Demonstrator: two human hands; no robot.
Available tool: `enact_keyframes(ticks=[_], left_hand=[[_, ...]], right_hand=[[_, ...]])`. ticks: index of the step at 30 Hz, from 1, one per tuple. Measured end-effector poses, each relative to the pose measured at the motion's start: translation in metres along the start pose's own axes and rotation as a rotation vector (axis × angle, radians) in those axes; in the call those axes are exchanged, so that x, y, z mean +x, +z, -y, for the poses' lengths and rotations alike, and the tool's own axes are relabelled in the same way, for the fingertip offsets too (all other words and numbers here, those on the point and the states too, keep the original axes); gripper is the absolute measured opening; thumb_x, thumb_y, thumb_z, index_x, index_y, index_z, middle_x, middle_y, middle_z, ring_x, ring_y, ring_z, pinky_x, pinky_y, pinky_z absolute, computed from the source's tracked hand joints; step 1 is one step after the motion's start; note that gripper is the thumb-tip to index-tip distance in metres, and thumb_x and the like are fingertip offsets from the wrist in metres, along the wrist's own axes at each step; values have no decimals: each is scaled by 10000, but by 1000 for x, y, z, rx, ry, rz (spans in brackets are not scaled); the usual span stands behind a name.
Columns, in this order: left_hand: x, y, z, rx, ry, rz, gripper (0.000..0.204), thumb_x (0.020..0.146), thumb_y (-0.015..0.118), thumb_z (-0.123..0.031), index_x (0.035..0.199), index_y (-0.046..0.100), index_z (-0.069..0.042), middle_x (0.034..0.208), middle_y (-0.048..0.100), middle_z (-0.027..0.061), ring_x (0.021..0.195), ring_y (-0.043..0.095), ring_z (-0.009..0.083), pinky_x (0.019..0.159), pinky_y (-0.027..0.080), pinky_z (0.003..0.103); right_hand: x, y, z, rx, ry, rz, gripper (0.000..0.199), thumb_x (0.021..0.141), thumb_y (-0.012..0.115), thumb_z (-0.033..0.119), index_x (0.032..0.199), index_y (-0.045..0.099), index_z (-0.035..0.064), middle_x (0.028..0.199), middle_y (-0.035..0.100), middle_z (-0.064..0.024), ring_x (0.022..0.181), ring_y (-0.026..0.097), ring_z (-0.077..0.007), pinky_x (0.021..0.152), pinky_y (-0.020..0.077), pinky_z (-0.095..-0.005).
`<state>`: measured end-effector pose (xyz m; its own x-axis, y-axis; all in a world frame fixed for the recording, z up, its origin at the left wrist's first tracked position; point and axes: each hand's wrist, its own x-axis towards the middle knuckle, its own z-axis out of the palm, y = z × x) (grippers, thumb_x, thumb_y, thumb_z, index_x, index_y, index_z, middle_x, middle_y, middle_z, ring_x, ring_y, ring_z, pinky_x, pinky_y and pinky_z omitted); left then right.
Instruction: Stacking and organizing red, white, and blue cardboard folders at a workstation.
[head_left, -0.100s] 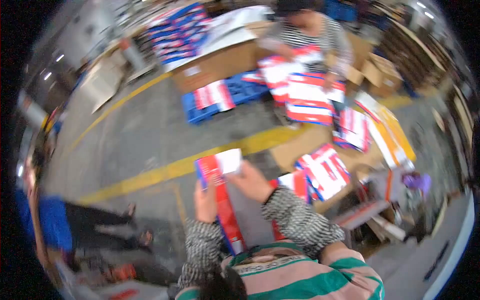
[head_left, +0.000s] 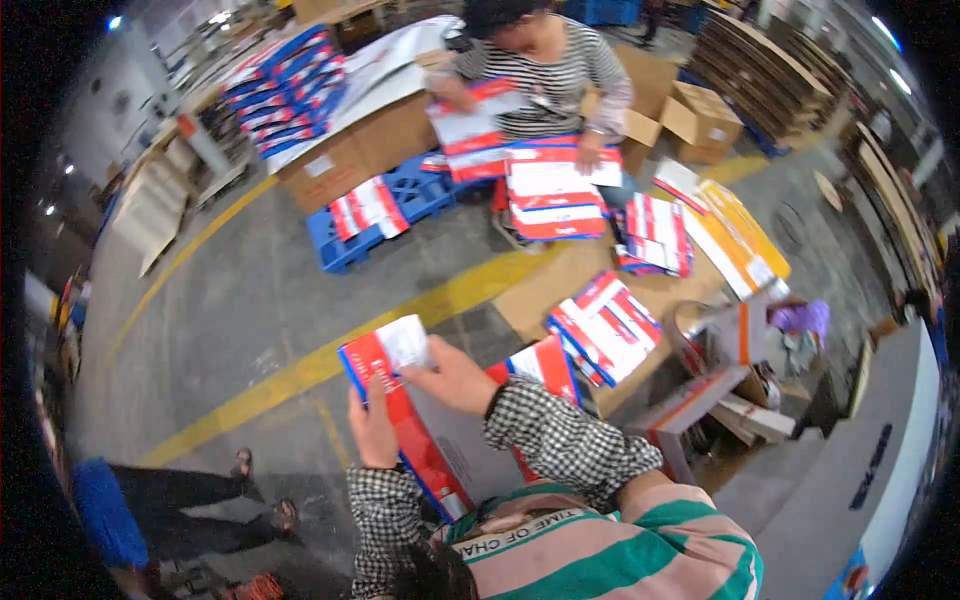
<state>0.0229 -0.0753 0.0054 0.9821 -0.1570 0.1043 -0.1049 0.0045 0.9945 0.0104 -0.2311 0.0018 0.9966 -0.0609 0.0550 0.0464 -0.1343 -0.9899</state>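
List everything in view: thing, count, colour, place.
flat carton: one, red, white and blue with grey inside, in both hands
carton stacks: several, red, white and blue, on the floor ahead
blue pallet: one, blue, left of centre
brown boxes: several, brown, top right
co-worker: one, striped top, handling cartons at the top
floor line: one, yellow, crossing the floor
left hand: grip on the carton's left edge
right hand: on the carton's upper flap

Grey concrete floor [head_left: 250, 290] with yellow lines [head_left: 300, 372], ceiling lamps [head_left: 115, 22].
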Motion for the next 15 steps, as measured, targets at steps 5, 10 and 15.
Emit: enact_keyframes(ticks=[5,10,15], left_hand=[[-21,9,-11,-229,-154,29,296,929,447,-235,1119,475,-9,998,556,46,854,522,101,732,431,236],[-30,-3,-14,-143,-182,-10,355,929,442,-256,1165,448,10,1042,540,80,908,514,139,763,431,262],[-45,-10,4,58,-140,-57,391,922,450,-273,1175,433,25,1064,537,108,933,512,164,795,427,284]], right_hand=[[-28,-12,19,-43,82,-17,439,781,628,302,1012,441,-22,955,572,-235,904,581,-314,758,453,-366],[-31,1,14,-78,11,-35,458,760,633,327,993,437,-14,919,562,-229,890,571,-326,746,449,-375],[-29,15,0,7,113,13,499,788,605,385,1036,437,-14,975,560,-231,909,568,-314,758,446,-363]])
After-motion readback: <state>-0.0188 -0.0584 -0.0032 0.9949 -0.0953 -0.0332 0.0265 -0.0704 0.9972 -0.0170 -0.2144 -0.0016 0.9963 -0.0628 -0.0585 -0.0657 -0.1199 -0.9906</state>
